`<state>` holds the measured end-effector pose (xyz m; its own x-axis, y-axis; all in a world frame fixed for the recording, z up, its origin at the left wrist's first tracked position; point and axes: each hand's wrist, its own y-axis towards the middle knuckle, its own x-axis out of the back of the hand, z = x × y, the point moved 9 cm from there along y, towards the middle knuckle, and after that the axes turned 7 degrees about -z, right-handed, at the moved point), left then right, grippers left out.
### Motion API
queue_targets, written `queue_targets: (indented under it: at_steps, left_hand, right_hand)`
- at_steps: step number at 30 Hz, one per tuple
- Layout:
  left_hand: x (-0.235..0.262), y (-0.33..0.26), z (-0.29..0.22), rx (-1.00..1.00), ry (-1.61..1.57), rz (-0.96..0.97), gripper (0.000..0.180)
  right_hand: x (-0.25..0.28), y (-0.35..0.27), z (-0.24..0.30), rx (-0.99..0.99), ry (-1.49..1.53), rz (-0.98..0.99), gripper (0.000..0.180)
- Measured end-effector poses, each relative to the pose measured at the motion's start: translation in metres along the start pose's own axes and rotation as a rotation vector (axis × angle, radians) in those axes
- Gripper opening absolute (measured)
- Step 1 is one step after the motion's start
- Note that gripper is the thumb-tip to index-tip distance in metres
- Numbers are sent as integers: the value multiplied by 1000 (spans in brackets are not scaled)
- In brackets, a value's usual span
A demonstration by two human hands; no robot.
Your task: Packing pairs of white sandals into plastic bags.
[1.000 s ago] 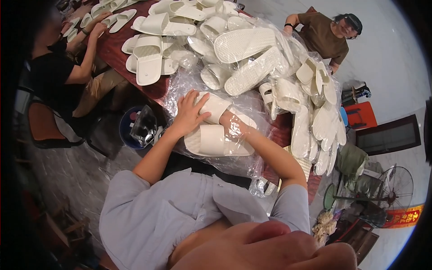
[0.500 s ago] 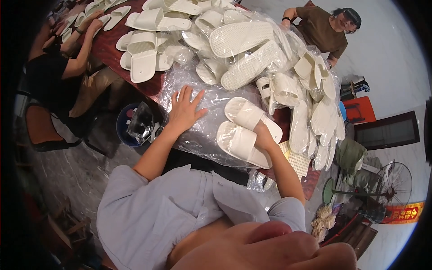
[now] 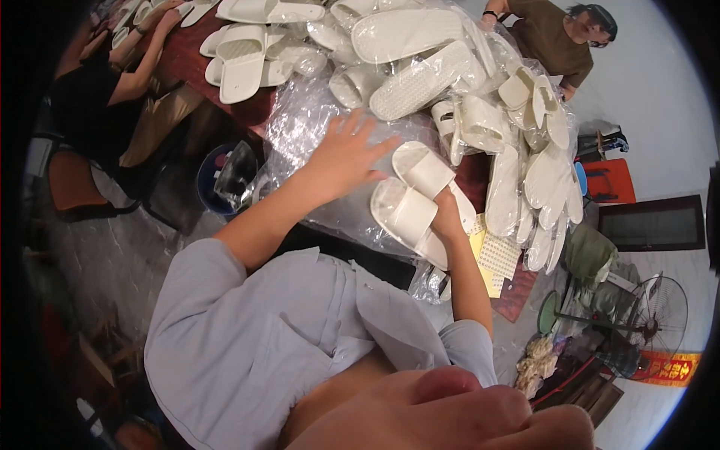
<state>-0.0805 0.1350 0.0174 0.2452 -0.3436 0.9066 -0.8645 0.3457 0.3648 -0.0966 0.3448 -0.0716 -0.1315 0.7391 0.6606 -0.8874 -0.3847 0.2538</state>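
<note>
Two white slippers (image 3: 417, 196) lie side by side on a stack of clear plastic bags (image 3: 307, 120) at the near edge of a dark red table (image 3: 247, 112). My right hand (image 3: 448, 214) grips the heel ends of the pair. Over the plastic bags, just left of the slippers, my left hand (image 3: 346, 152) lies flat with its fingers spread.
Many bagged and loose white slippers (image 3: 420, 52) are heaped across the table. One person (image 3: 112, 97) sits at the far left, another person (image 3: 559, 37) at the far right. A blue bucket (image 3: 221, 176) stands under the table. A yellow sheet (image 3: 487, 255), a red box (image 3: 607, 181) and a fan (image 3: 652, 315) are to the right.
The pair of slippers was turned from stacked to side by side and now lies flat. My left hand came off the slippers and spread on the plastic.
</note>
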Motion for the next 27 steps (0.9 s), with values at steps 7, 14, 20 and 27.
queue_targets:
  at_steps: [7,14,20,27]
  left_hand:
    - [-106,4,19,-72,-64,-102,57]
    - [-111,-4,18,-111,-41,-178,57]
    - [-115,-10,17,-100,-11,-130,59]
    - [-116,-4,16,-82,-21,-111,60]
  right_hand:
    - [5,4,2,-131,107,-20,45]
    - [34,-10,-3,-5,-248,-40,41]
    - [90,-60,17,-248,-195,-176,39]
    - [163,-122,59,-692,380,-840,31]
